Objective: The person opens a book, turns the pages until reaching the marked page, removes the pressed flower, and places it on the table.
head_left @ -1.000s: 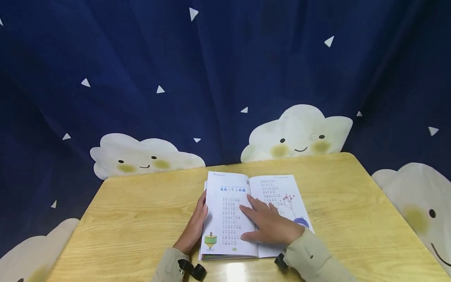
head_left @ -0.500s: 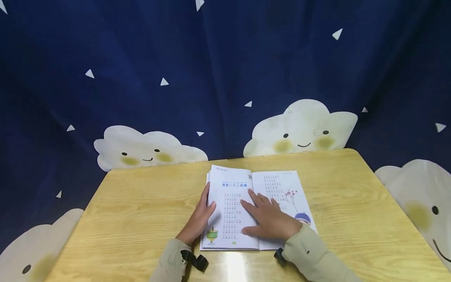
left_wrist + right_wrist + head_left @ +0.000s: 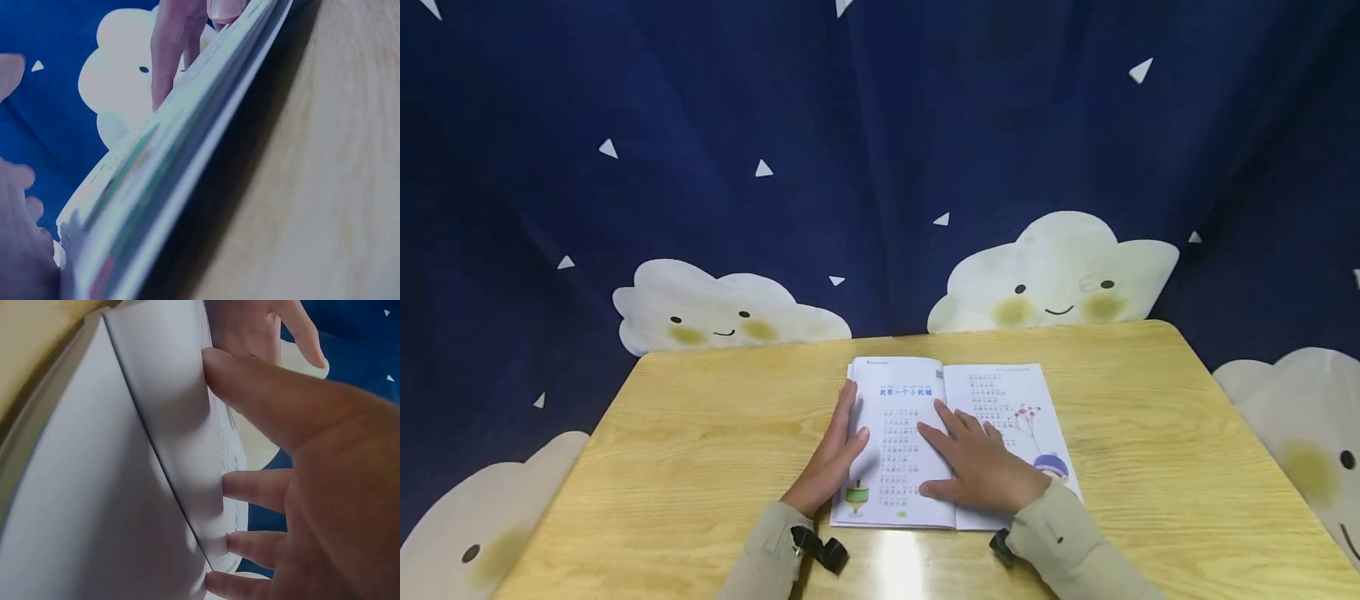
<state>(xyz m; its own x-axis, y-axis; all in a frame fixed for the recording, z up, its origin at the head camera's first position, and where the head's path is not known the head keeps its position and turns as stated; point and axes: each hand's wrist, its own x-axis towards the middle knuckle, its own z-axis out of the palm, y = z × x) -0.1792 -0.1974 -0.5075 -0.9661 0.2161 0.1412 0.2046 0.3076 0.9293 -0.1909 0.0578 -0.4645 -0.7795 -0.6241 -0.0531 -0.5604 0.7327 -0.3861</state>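
Curtain: the dark blue curtain (image 3: pixel 880 125) with smiling clouds fills the upper two thirds of the head view and hangs just behind the far table edge, so you have no open room beyond that edge.

Table: the pale wooden table (image 3: pixel 685 467) spans the lower third of the head view. Bare wood lies left and right of the book, and only a narrow glossy strip lies between the book and your sleeves at the bottom of the frame.

Book: the open picture book (image 3: pixel 992 400) lies flat at lower centre of the head view, spine running away from you, well in from every table edge. It is open at a poem page with a spinning top on the left and a flower drawing on the right.

Right hand: your right hand (image 3: pixel 977 467) lies palm down across the gutter with fingers spread and straight. It looks placed there to keep the pages flat. In the right wrist view the fingertips (image 3: pixel 215 362) press the paper beside the fold.

Left hand: your left hand (image 3: pixel 833 458) rests with straight fingers along the book's left edge, thumb on the page, steadying the stacked leaves. The left wrist view shows that page edge (image 3: pixel 156 206) close up, slightly raised off the wood.
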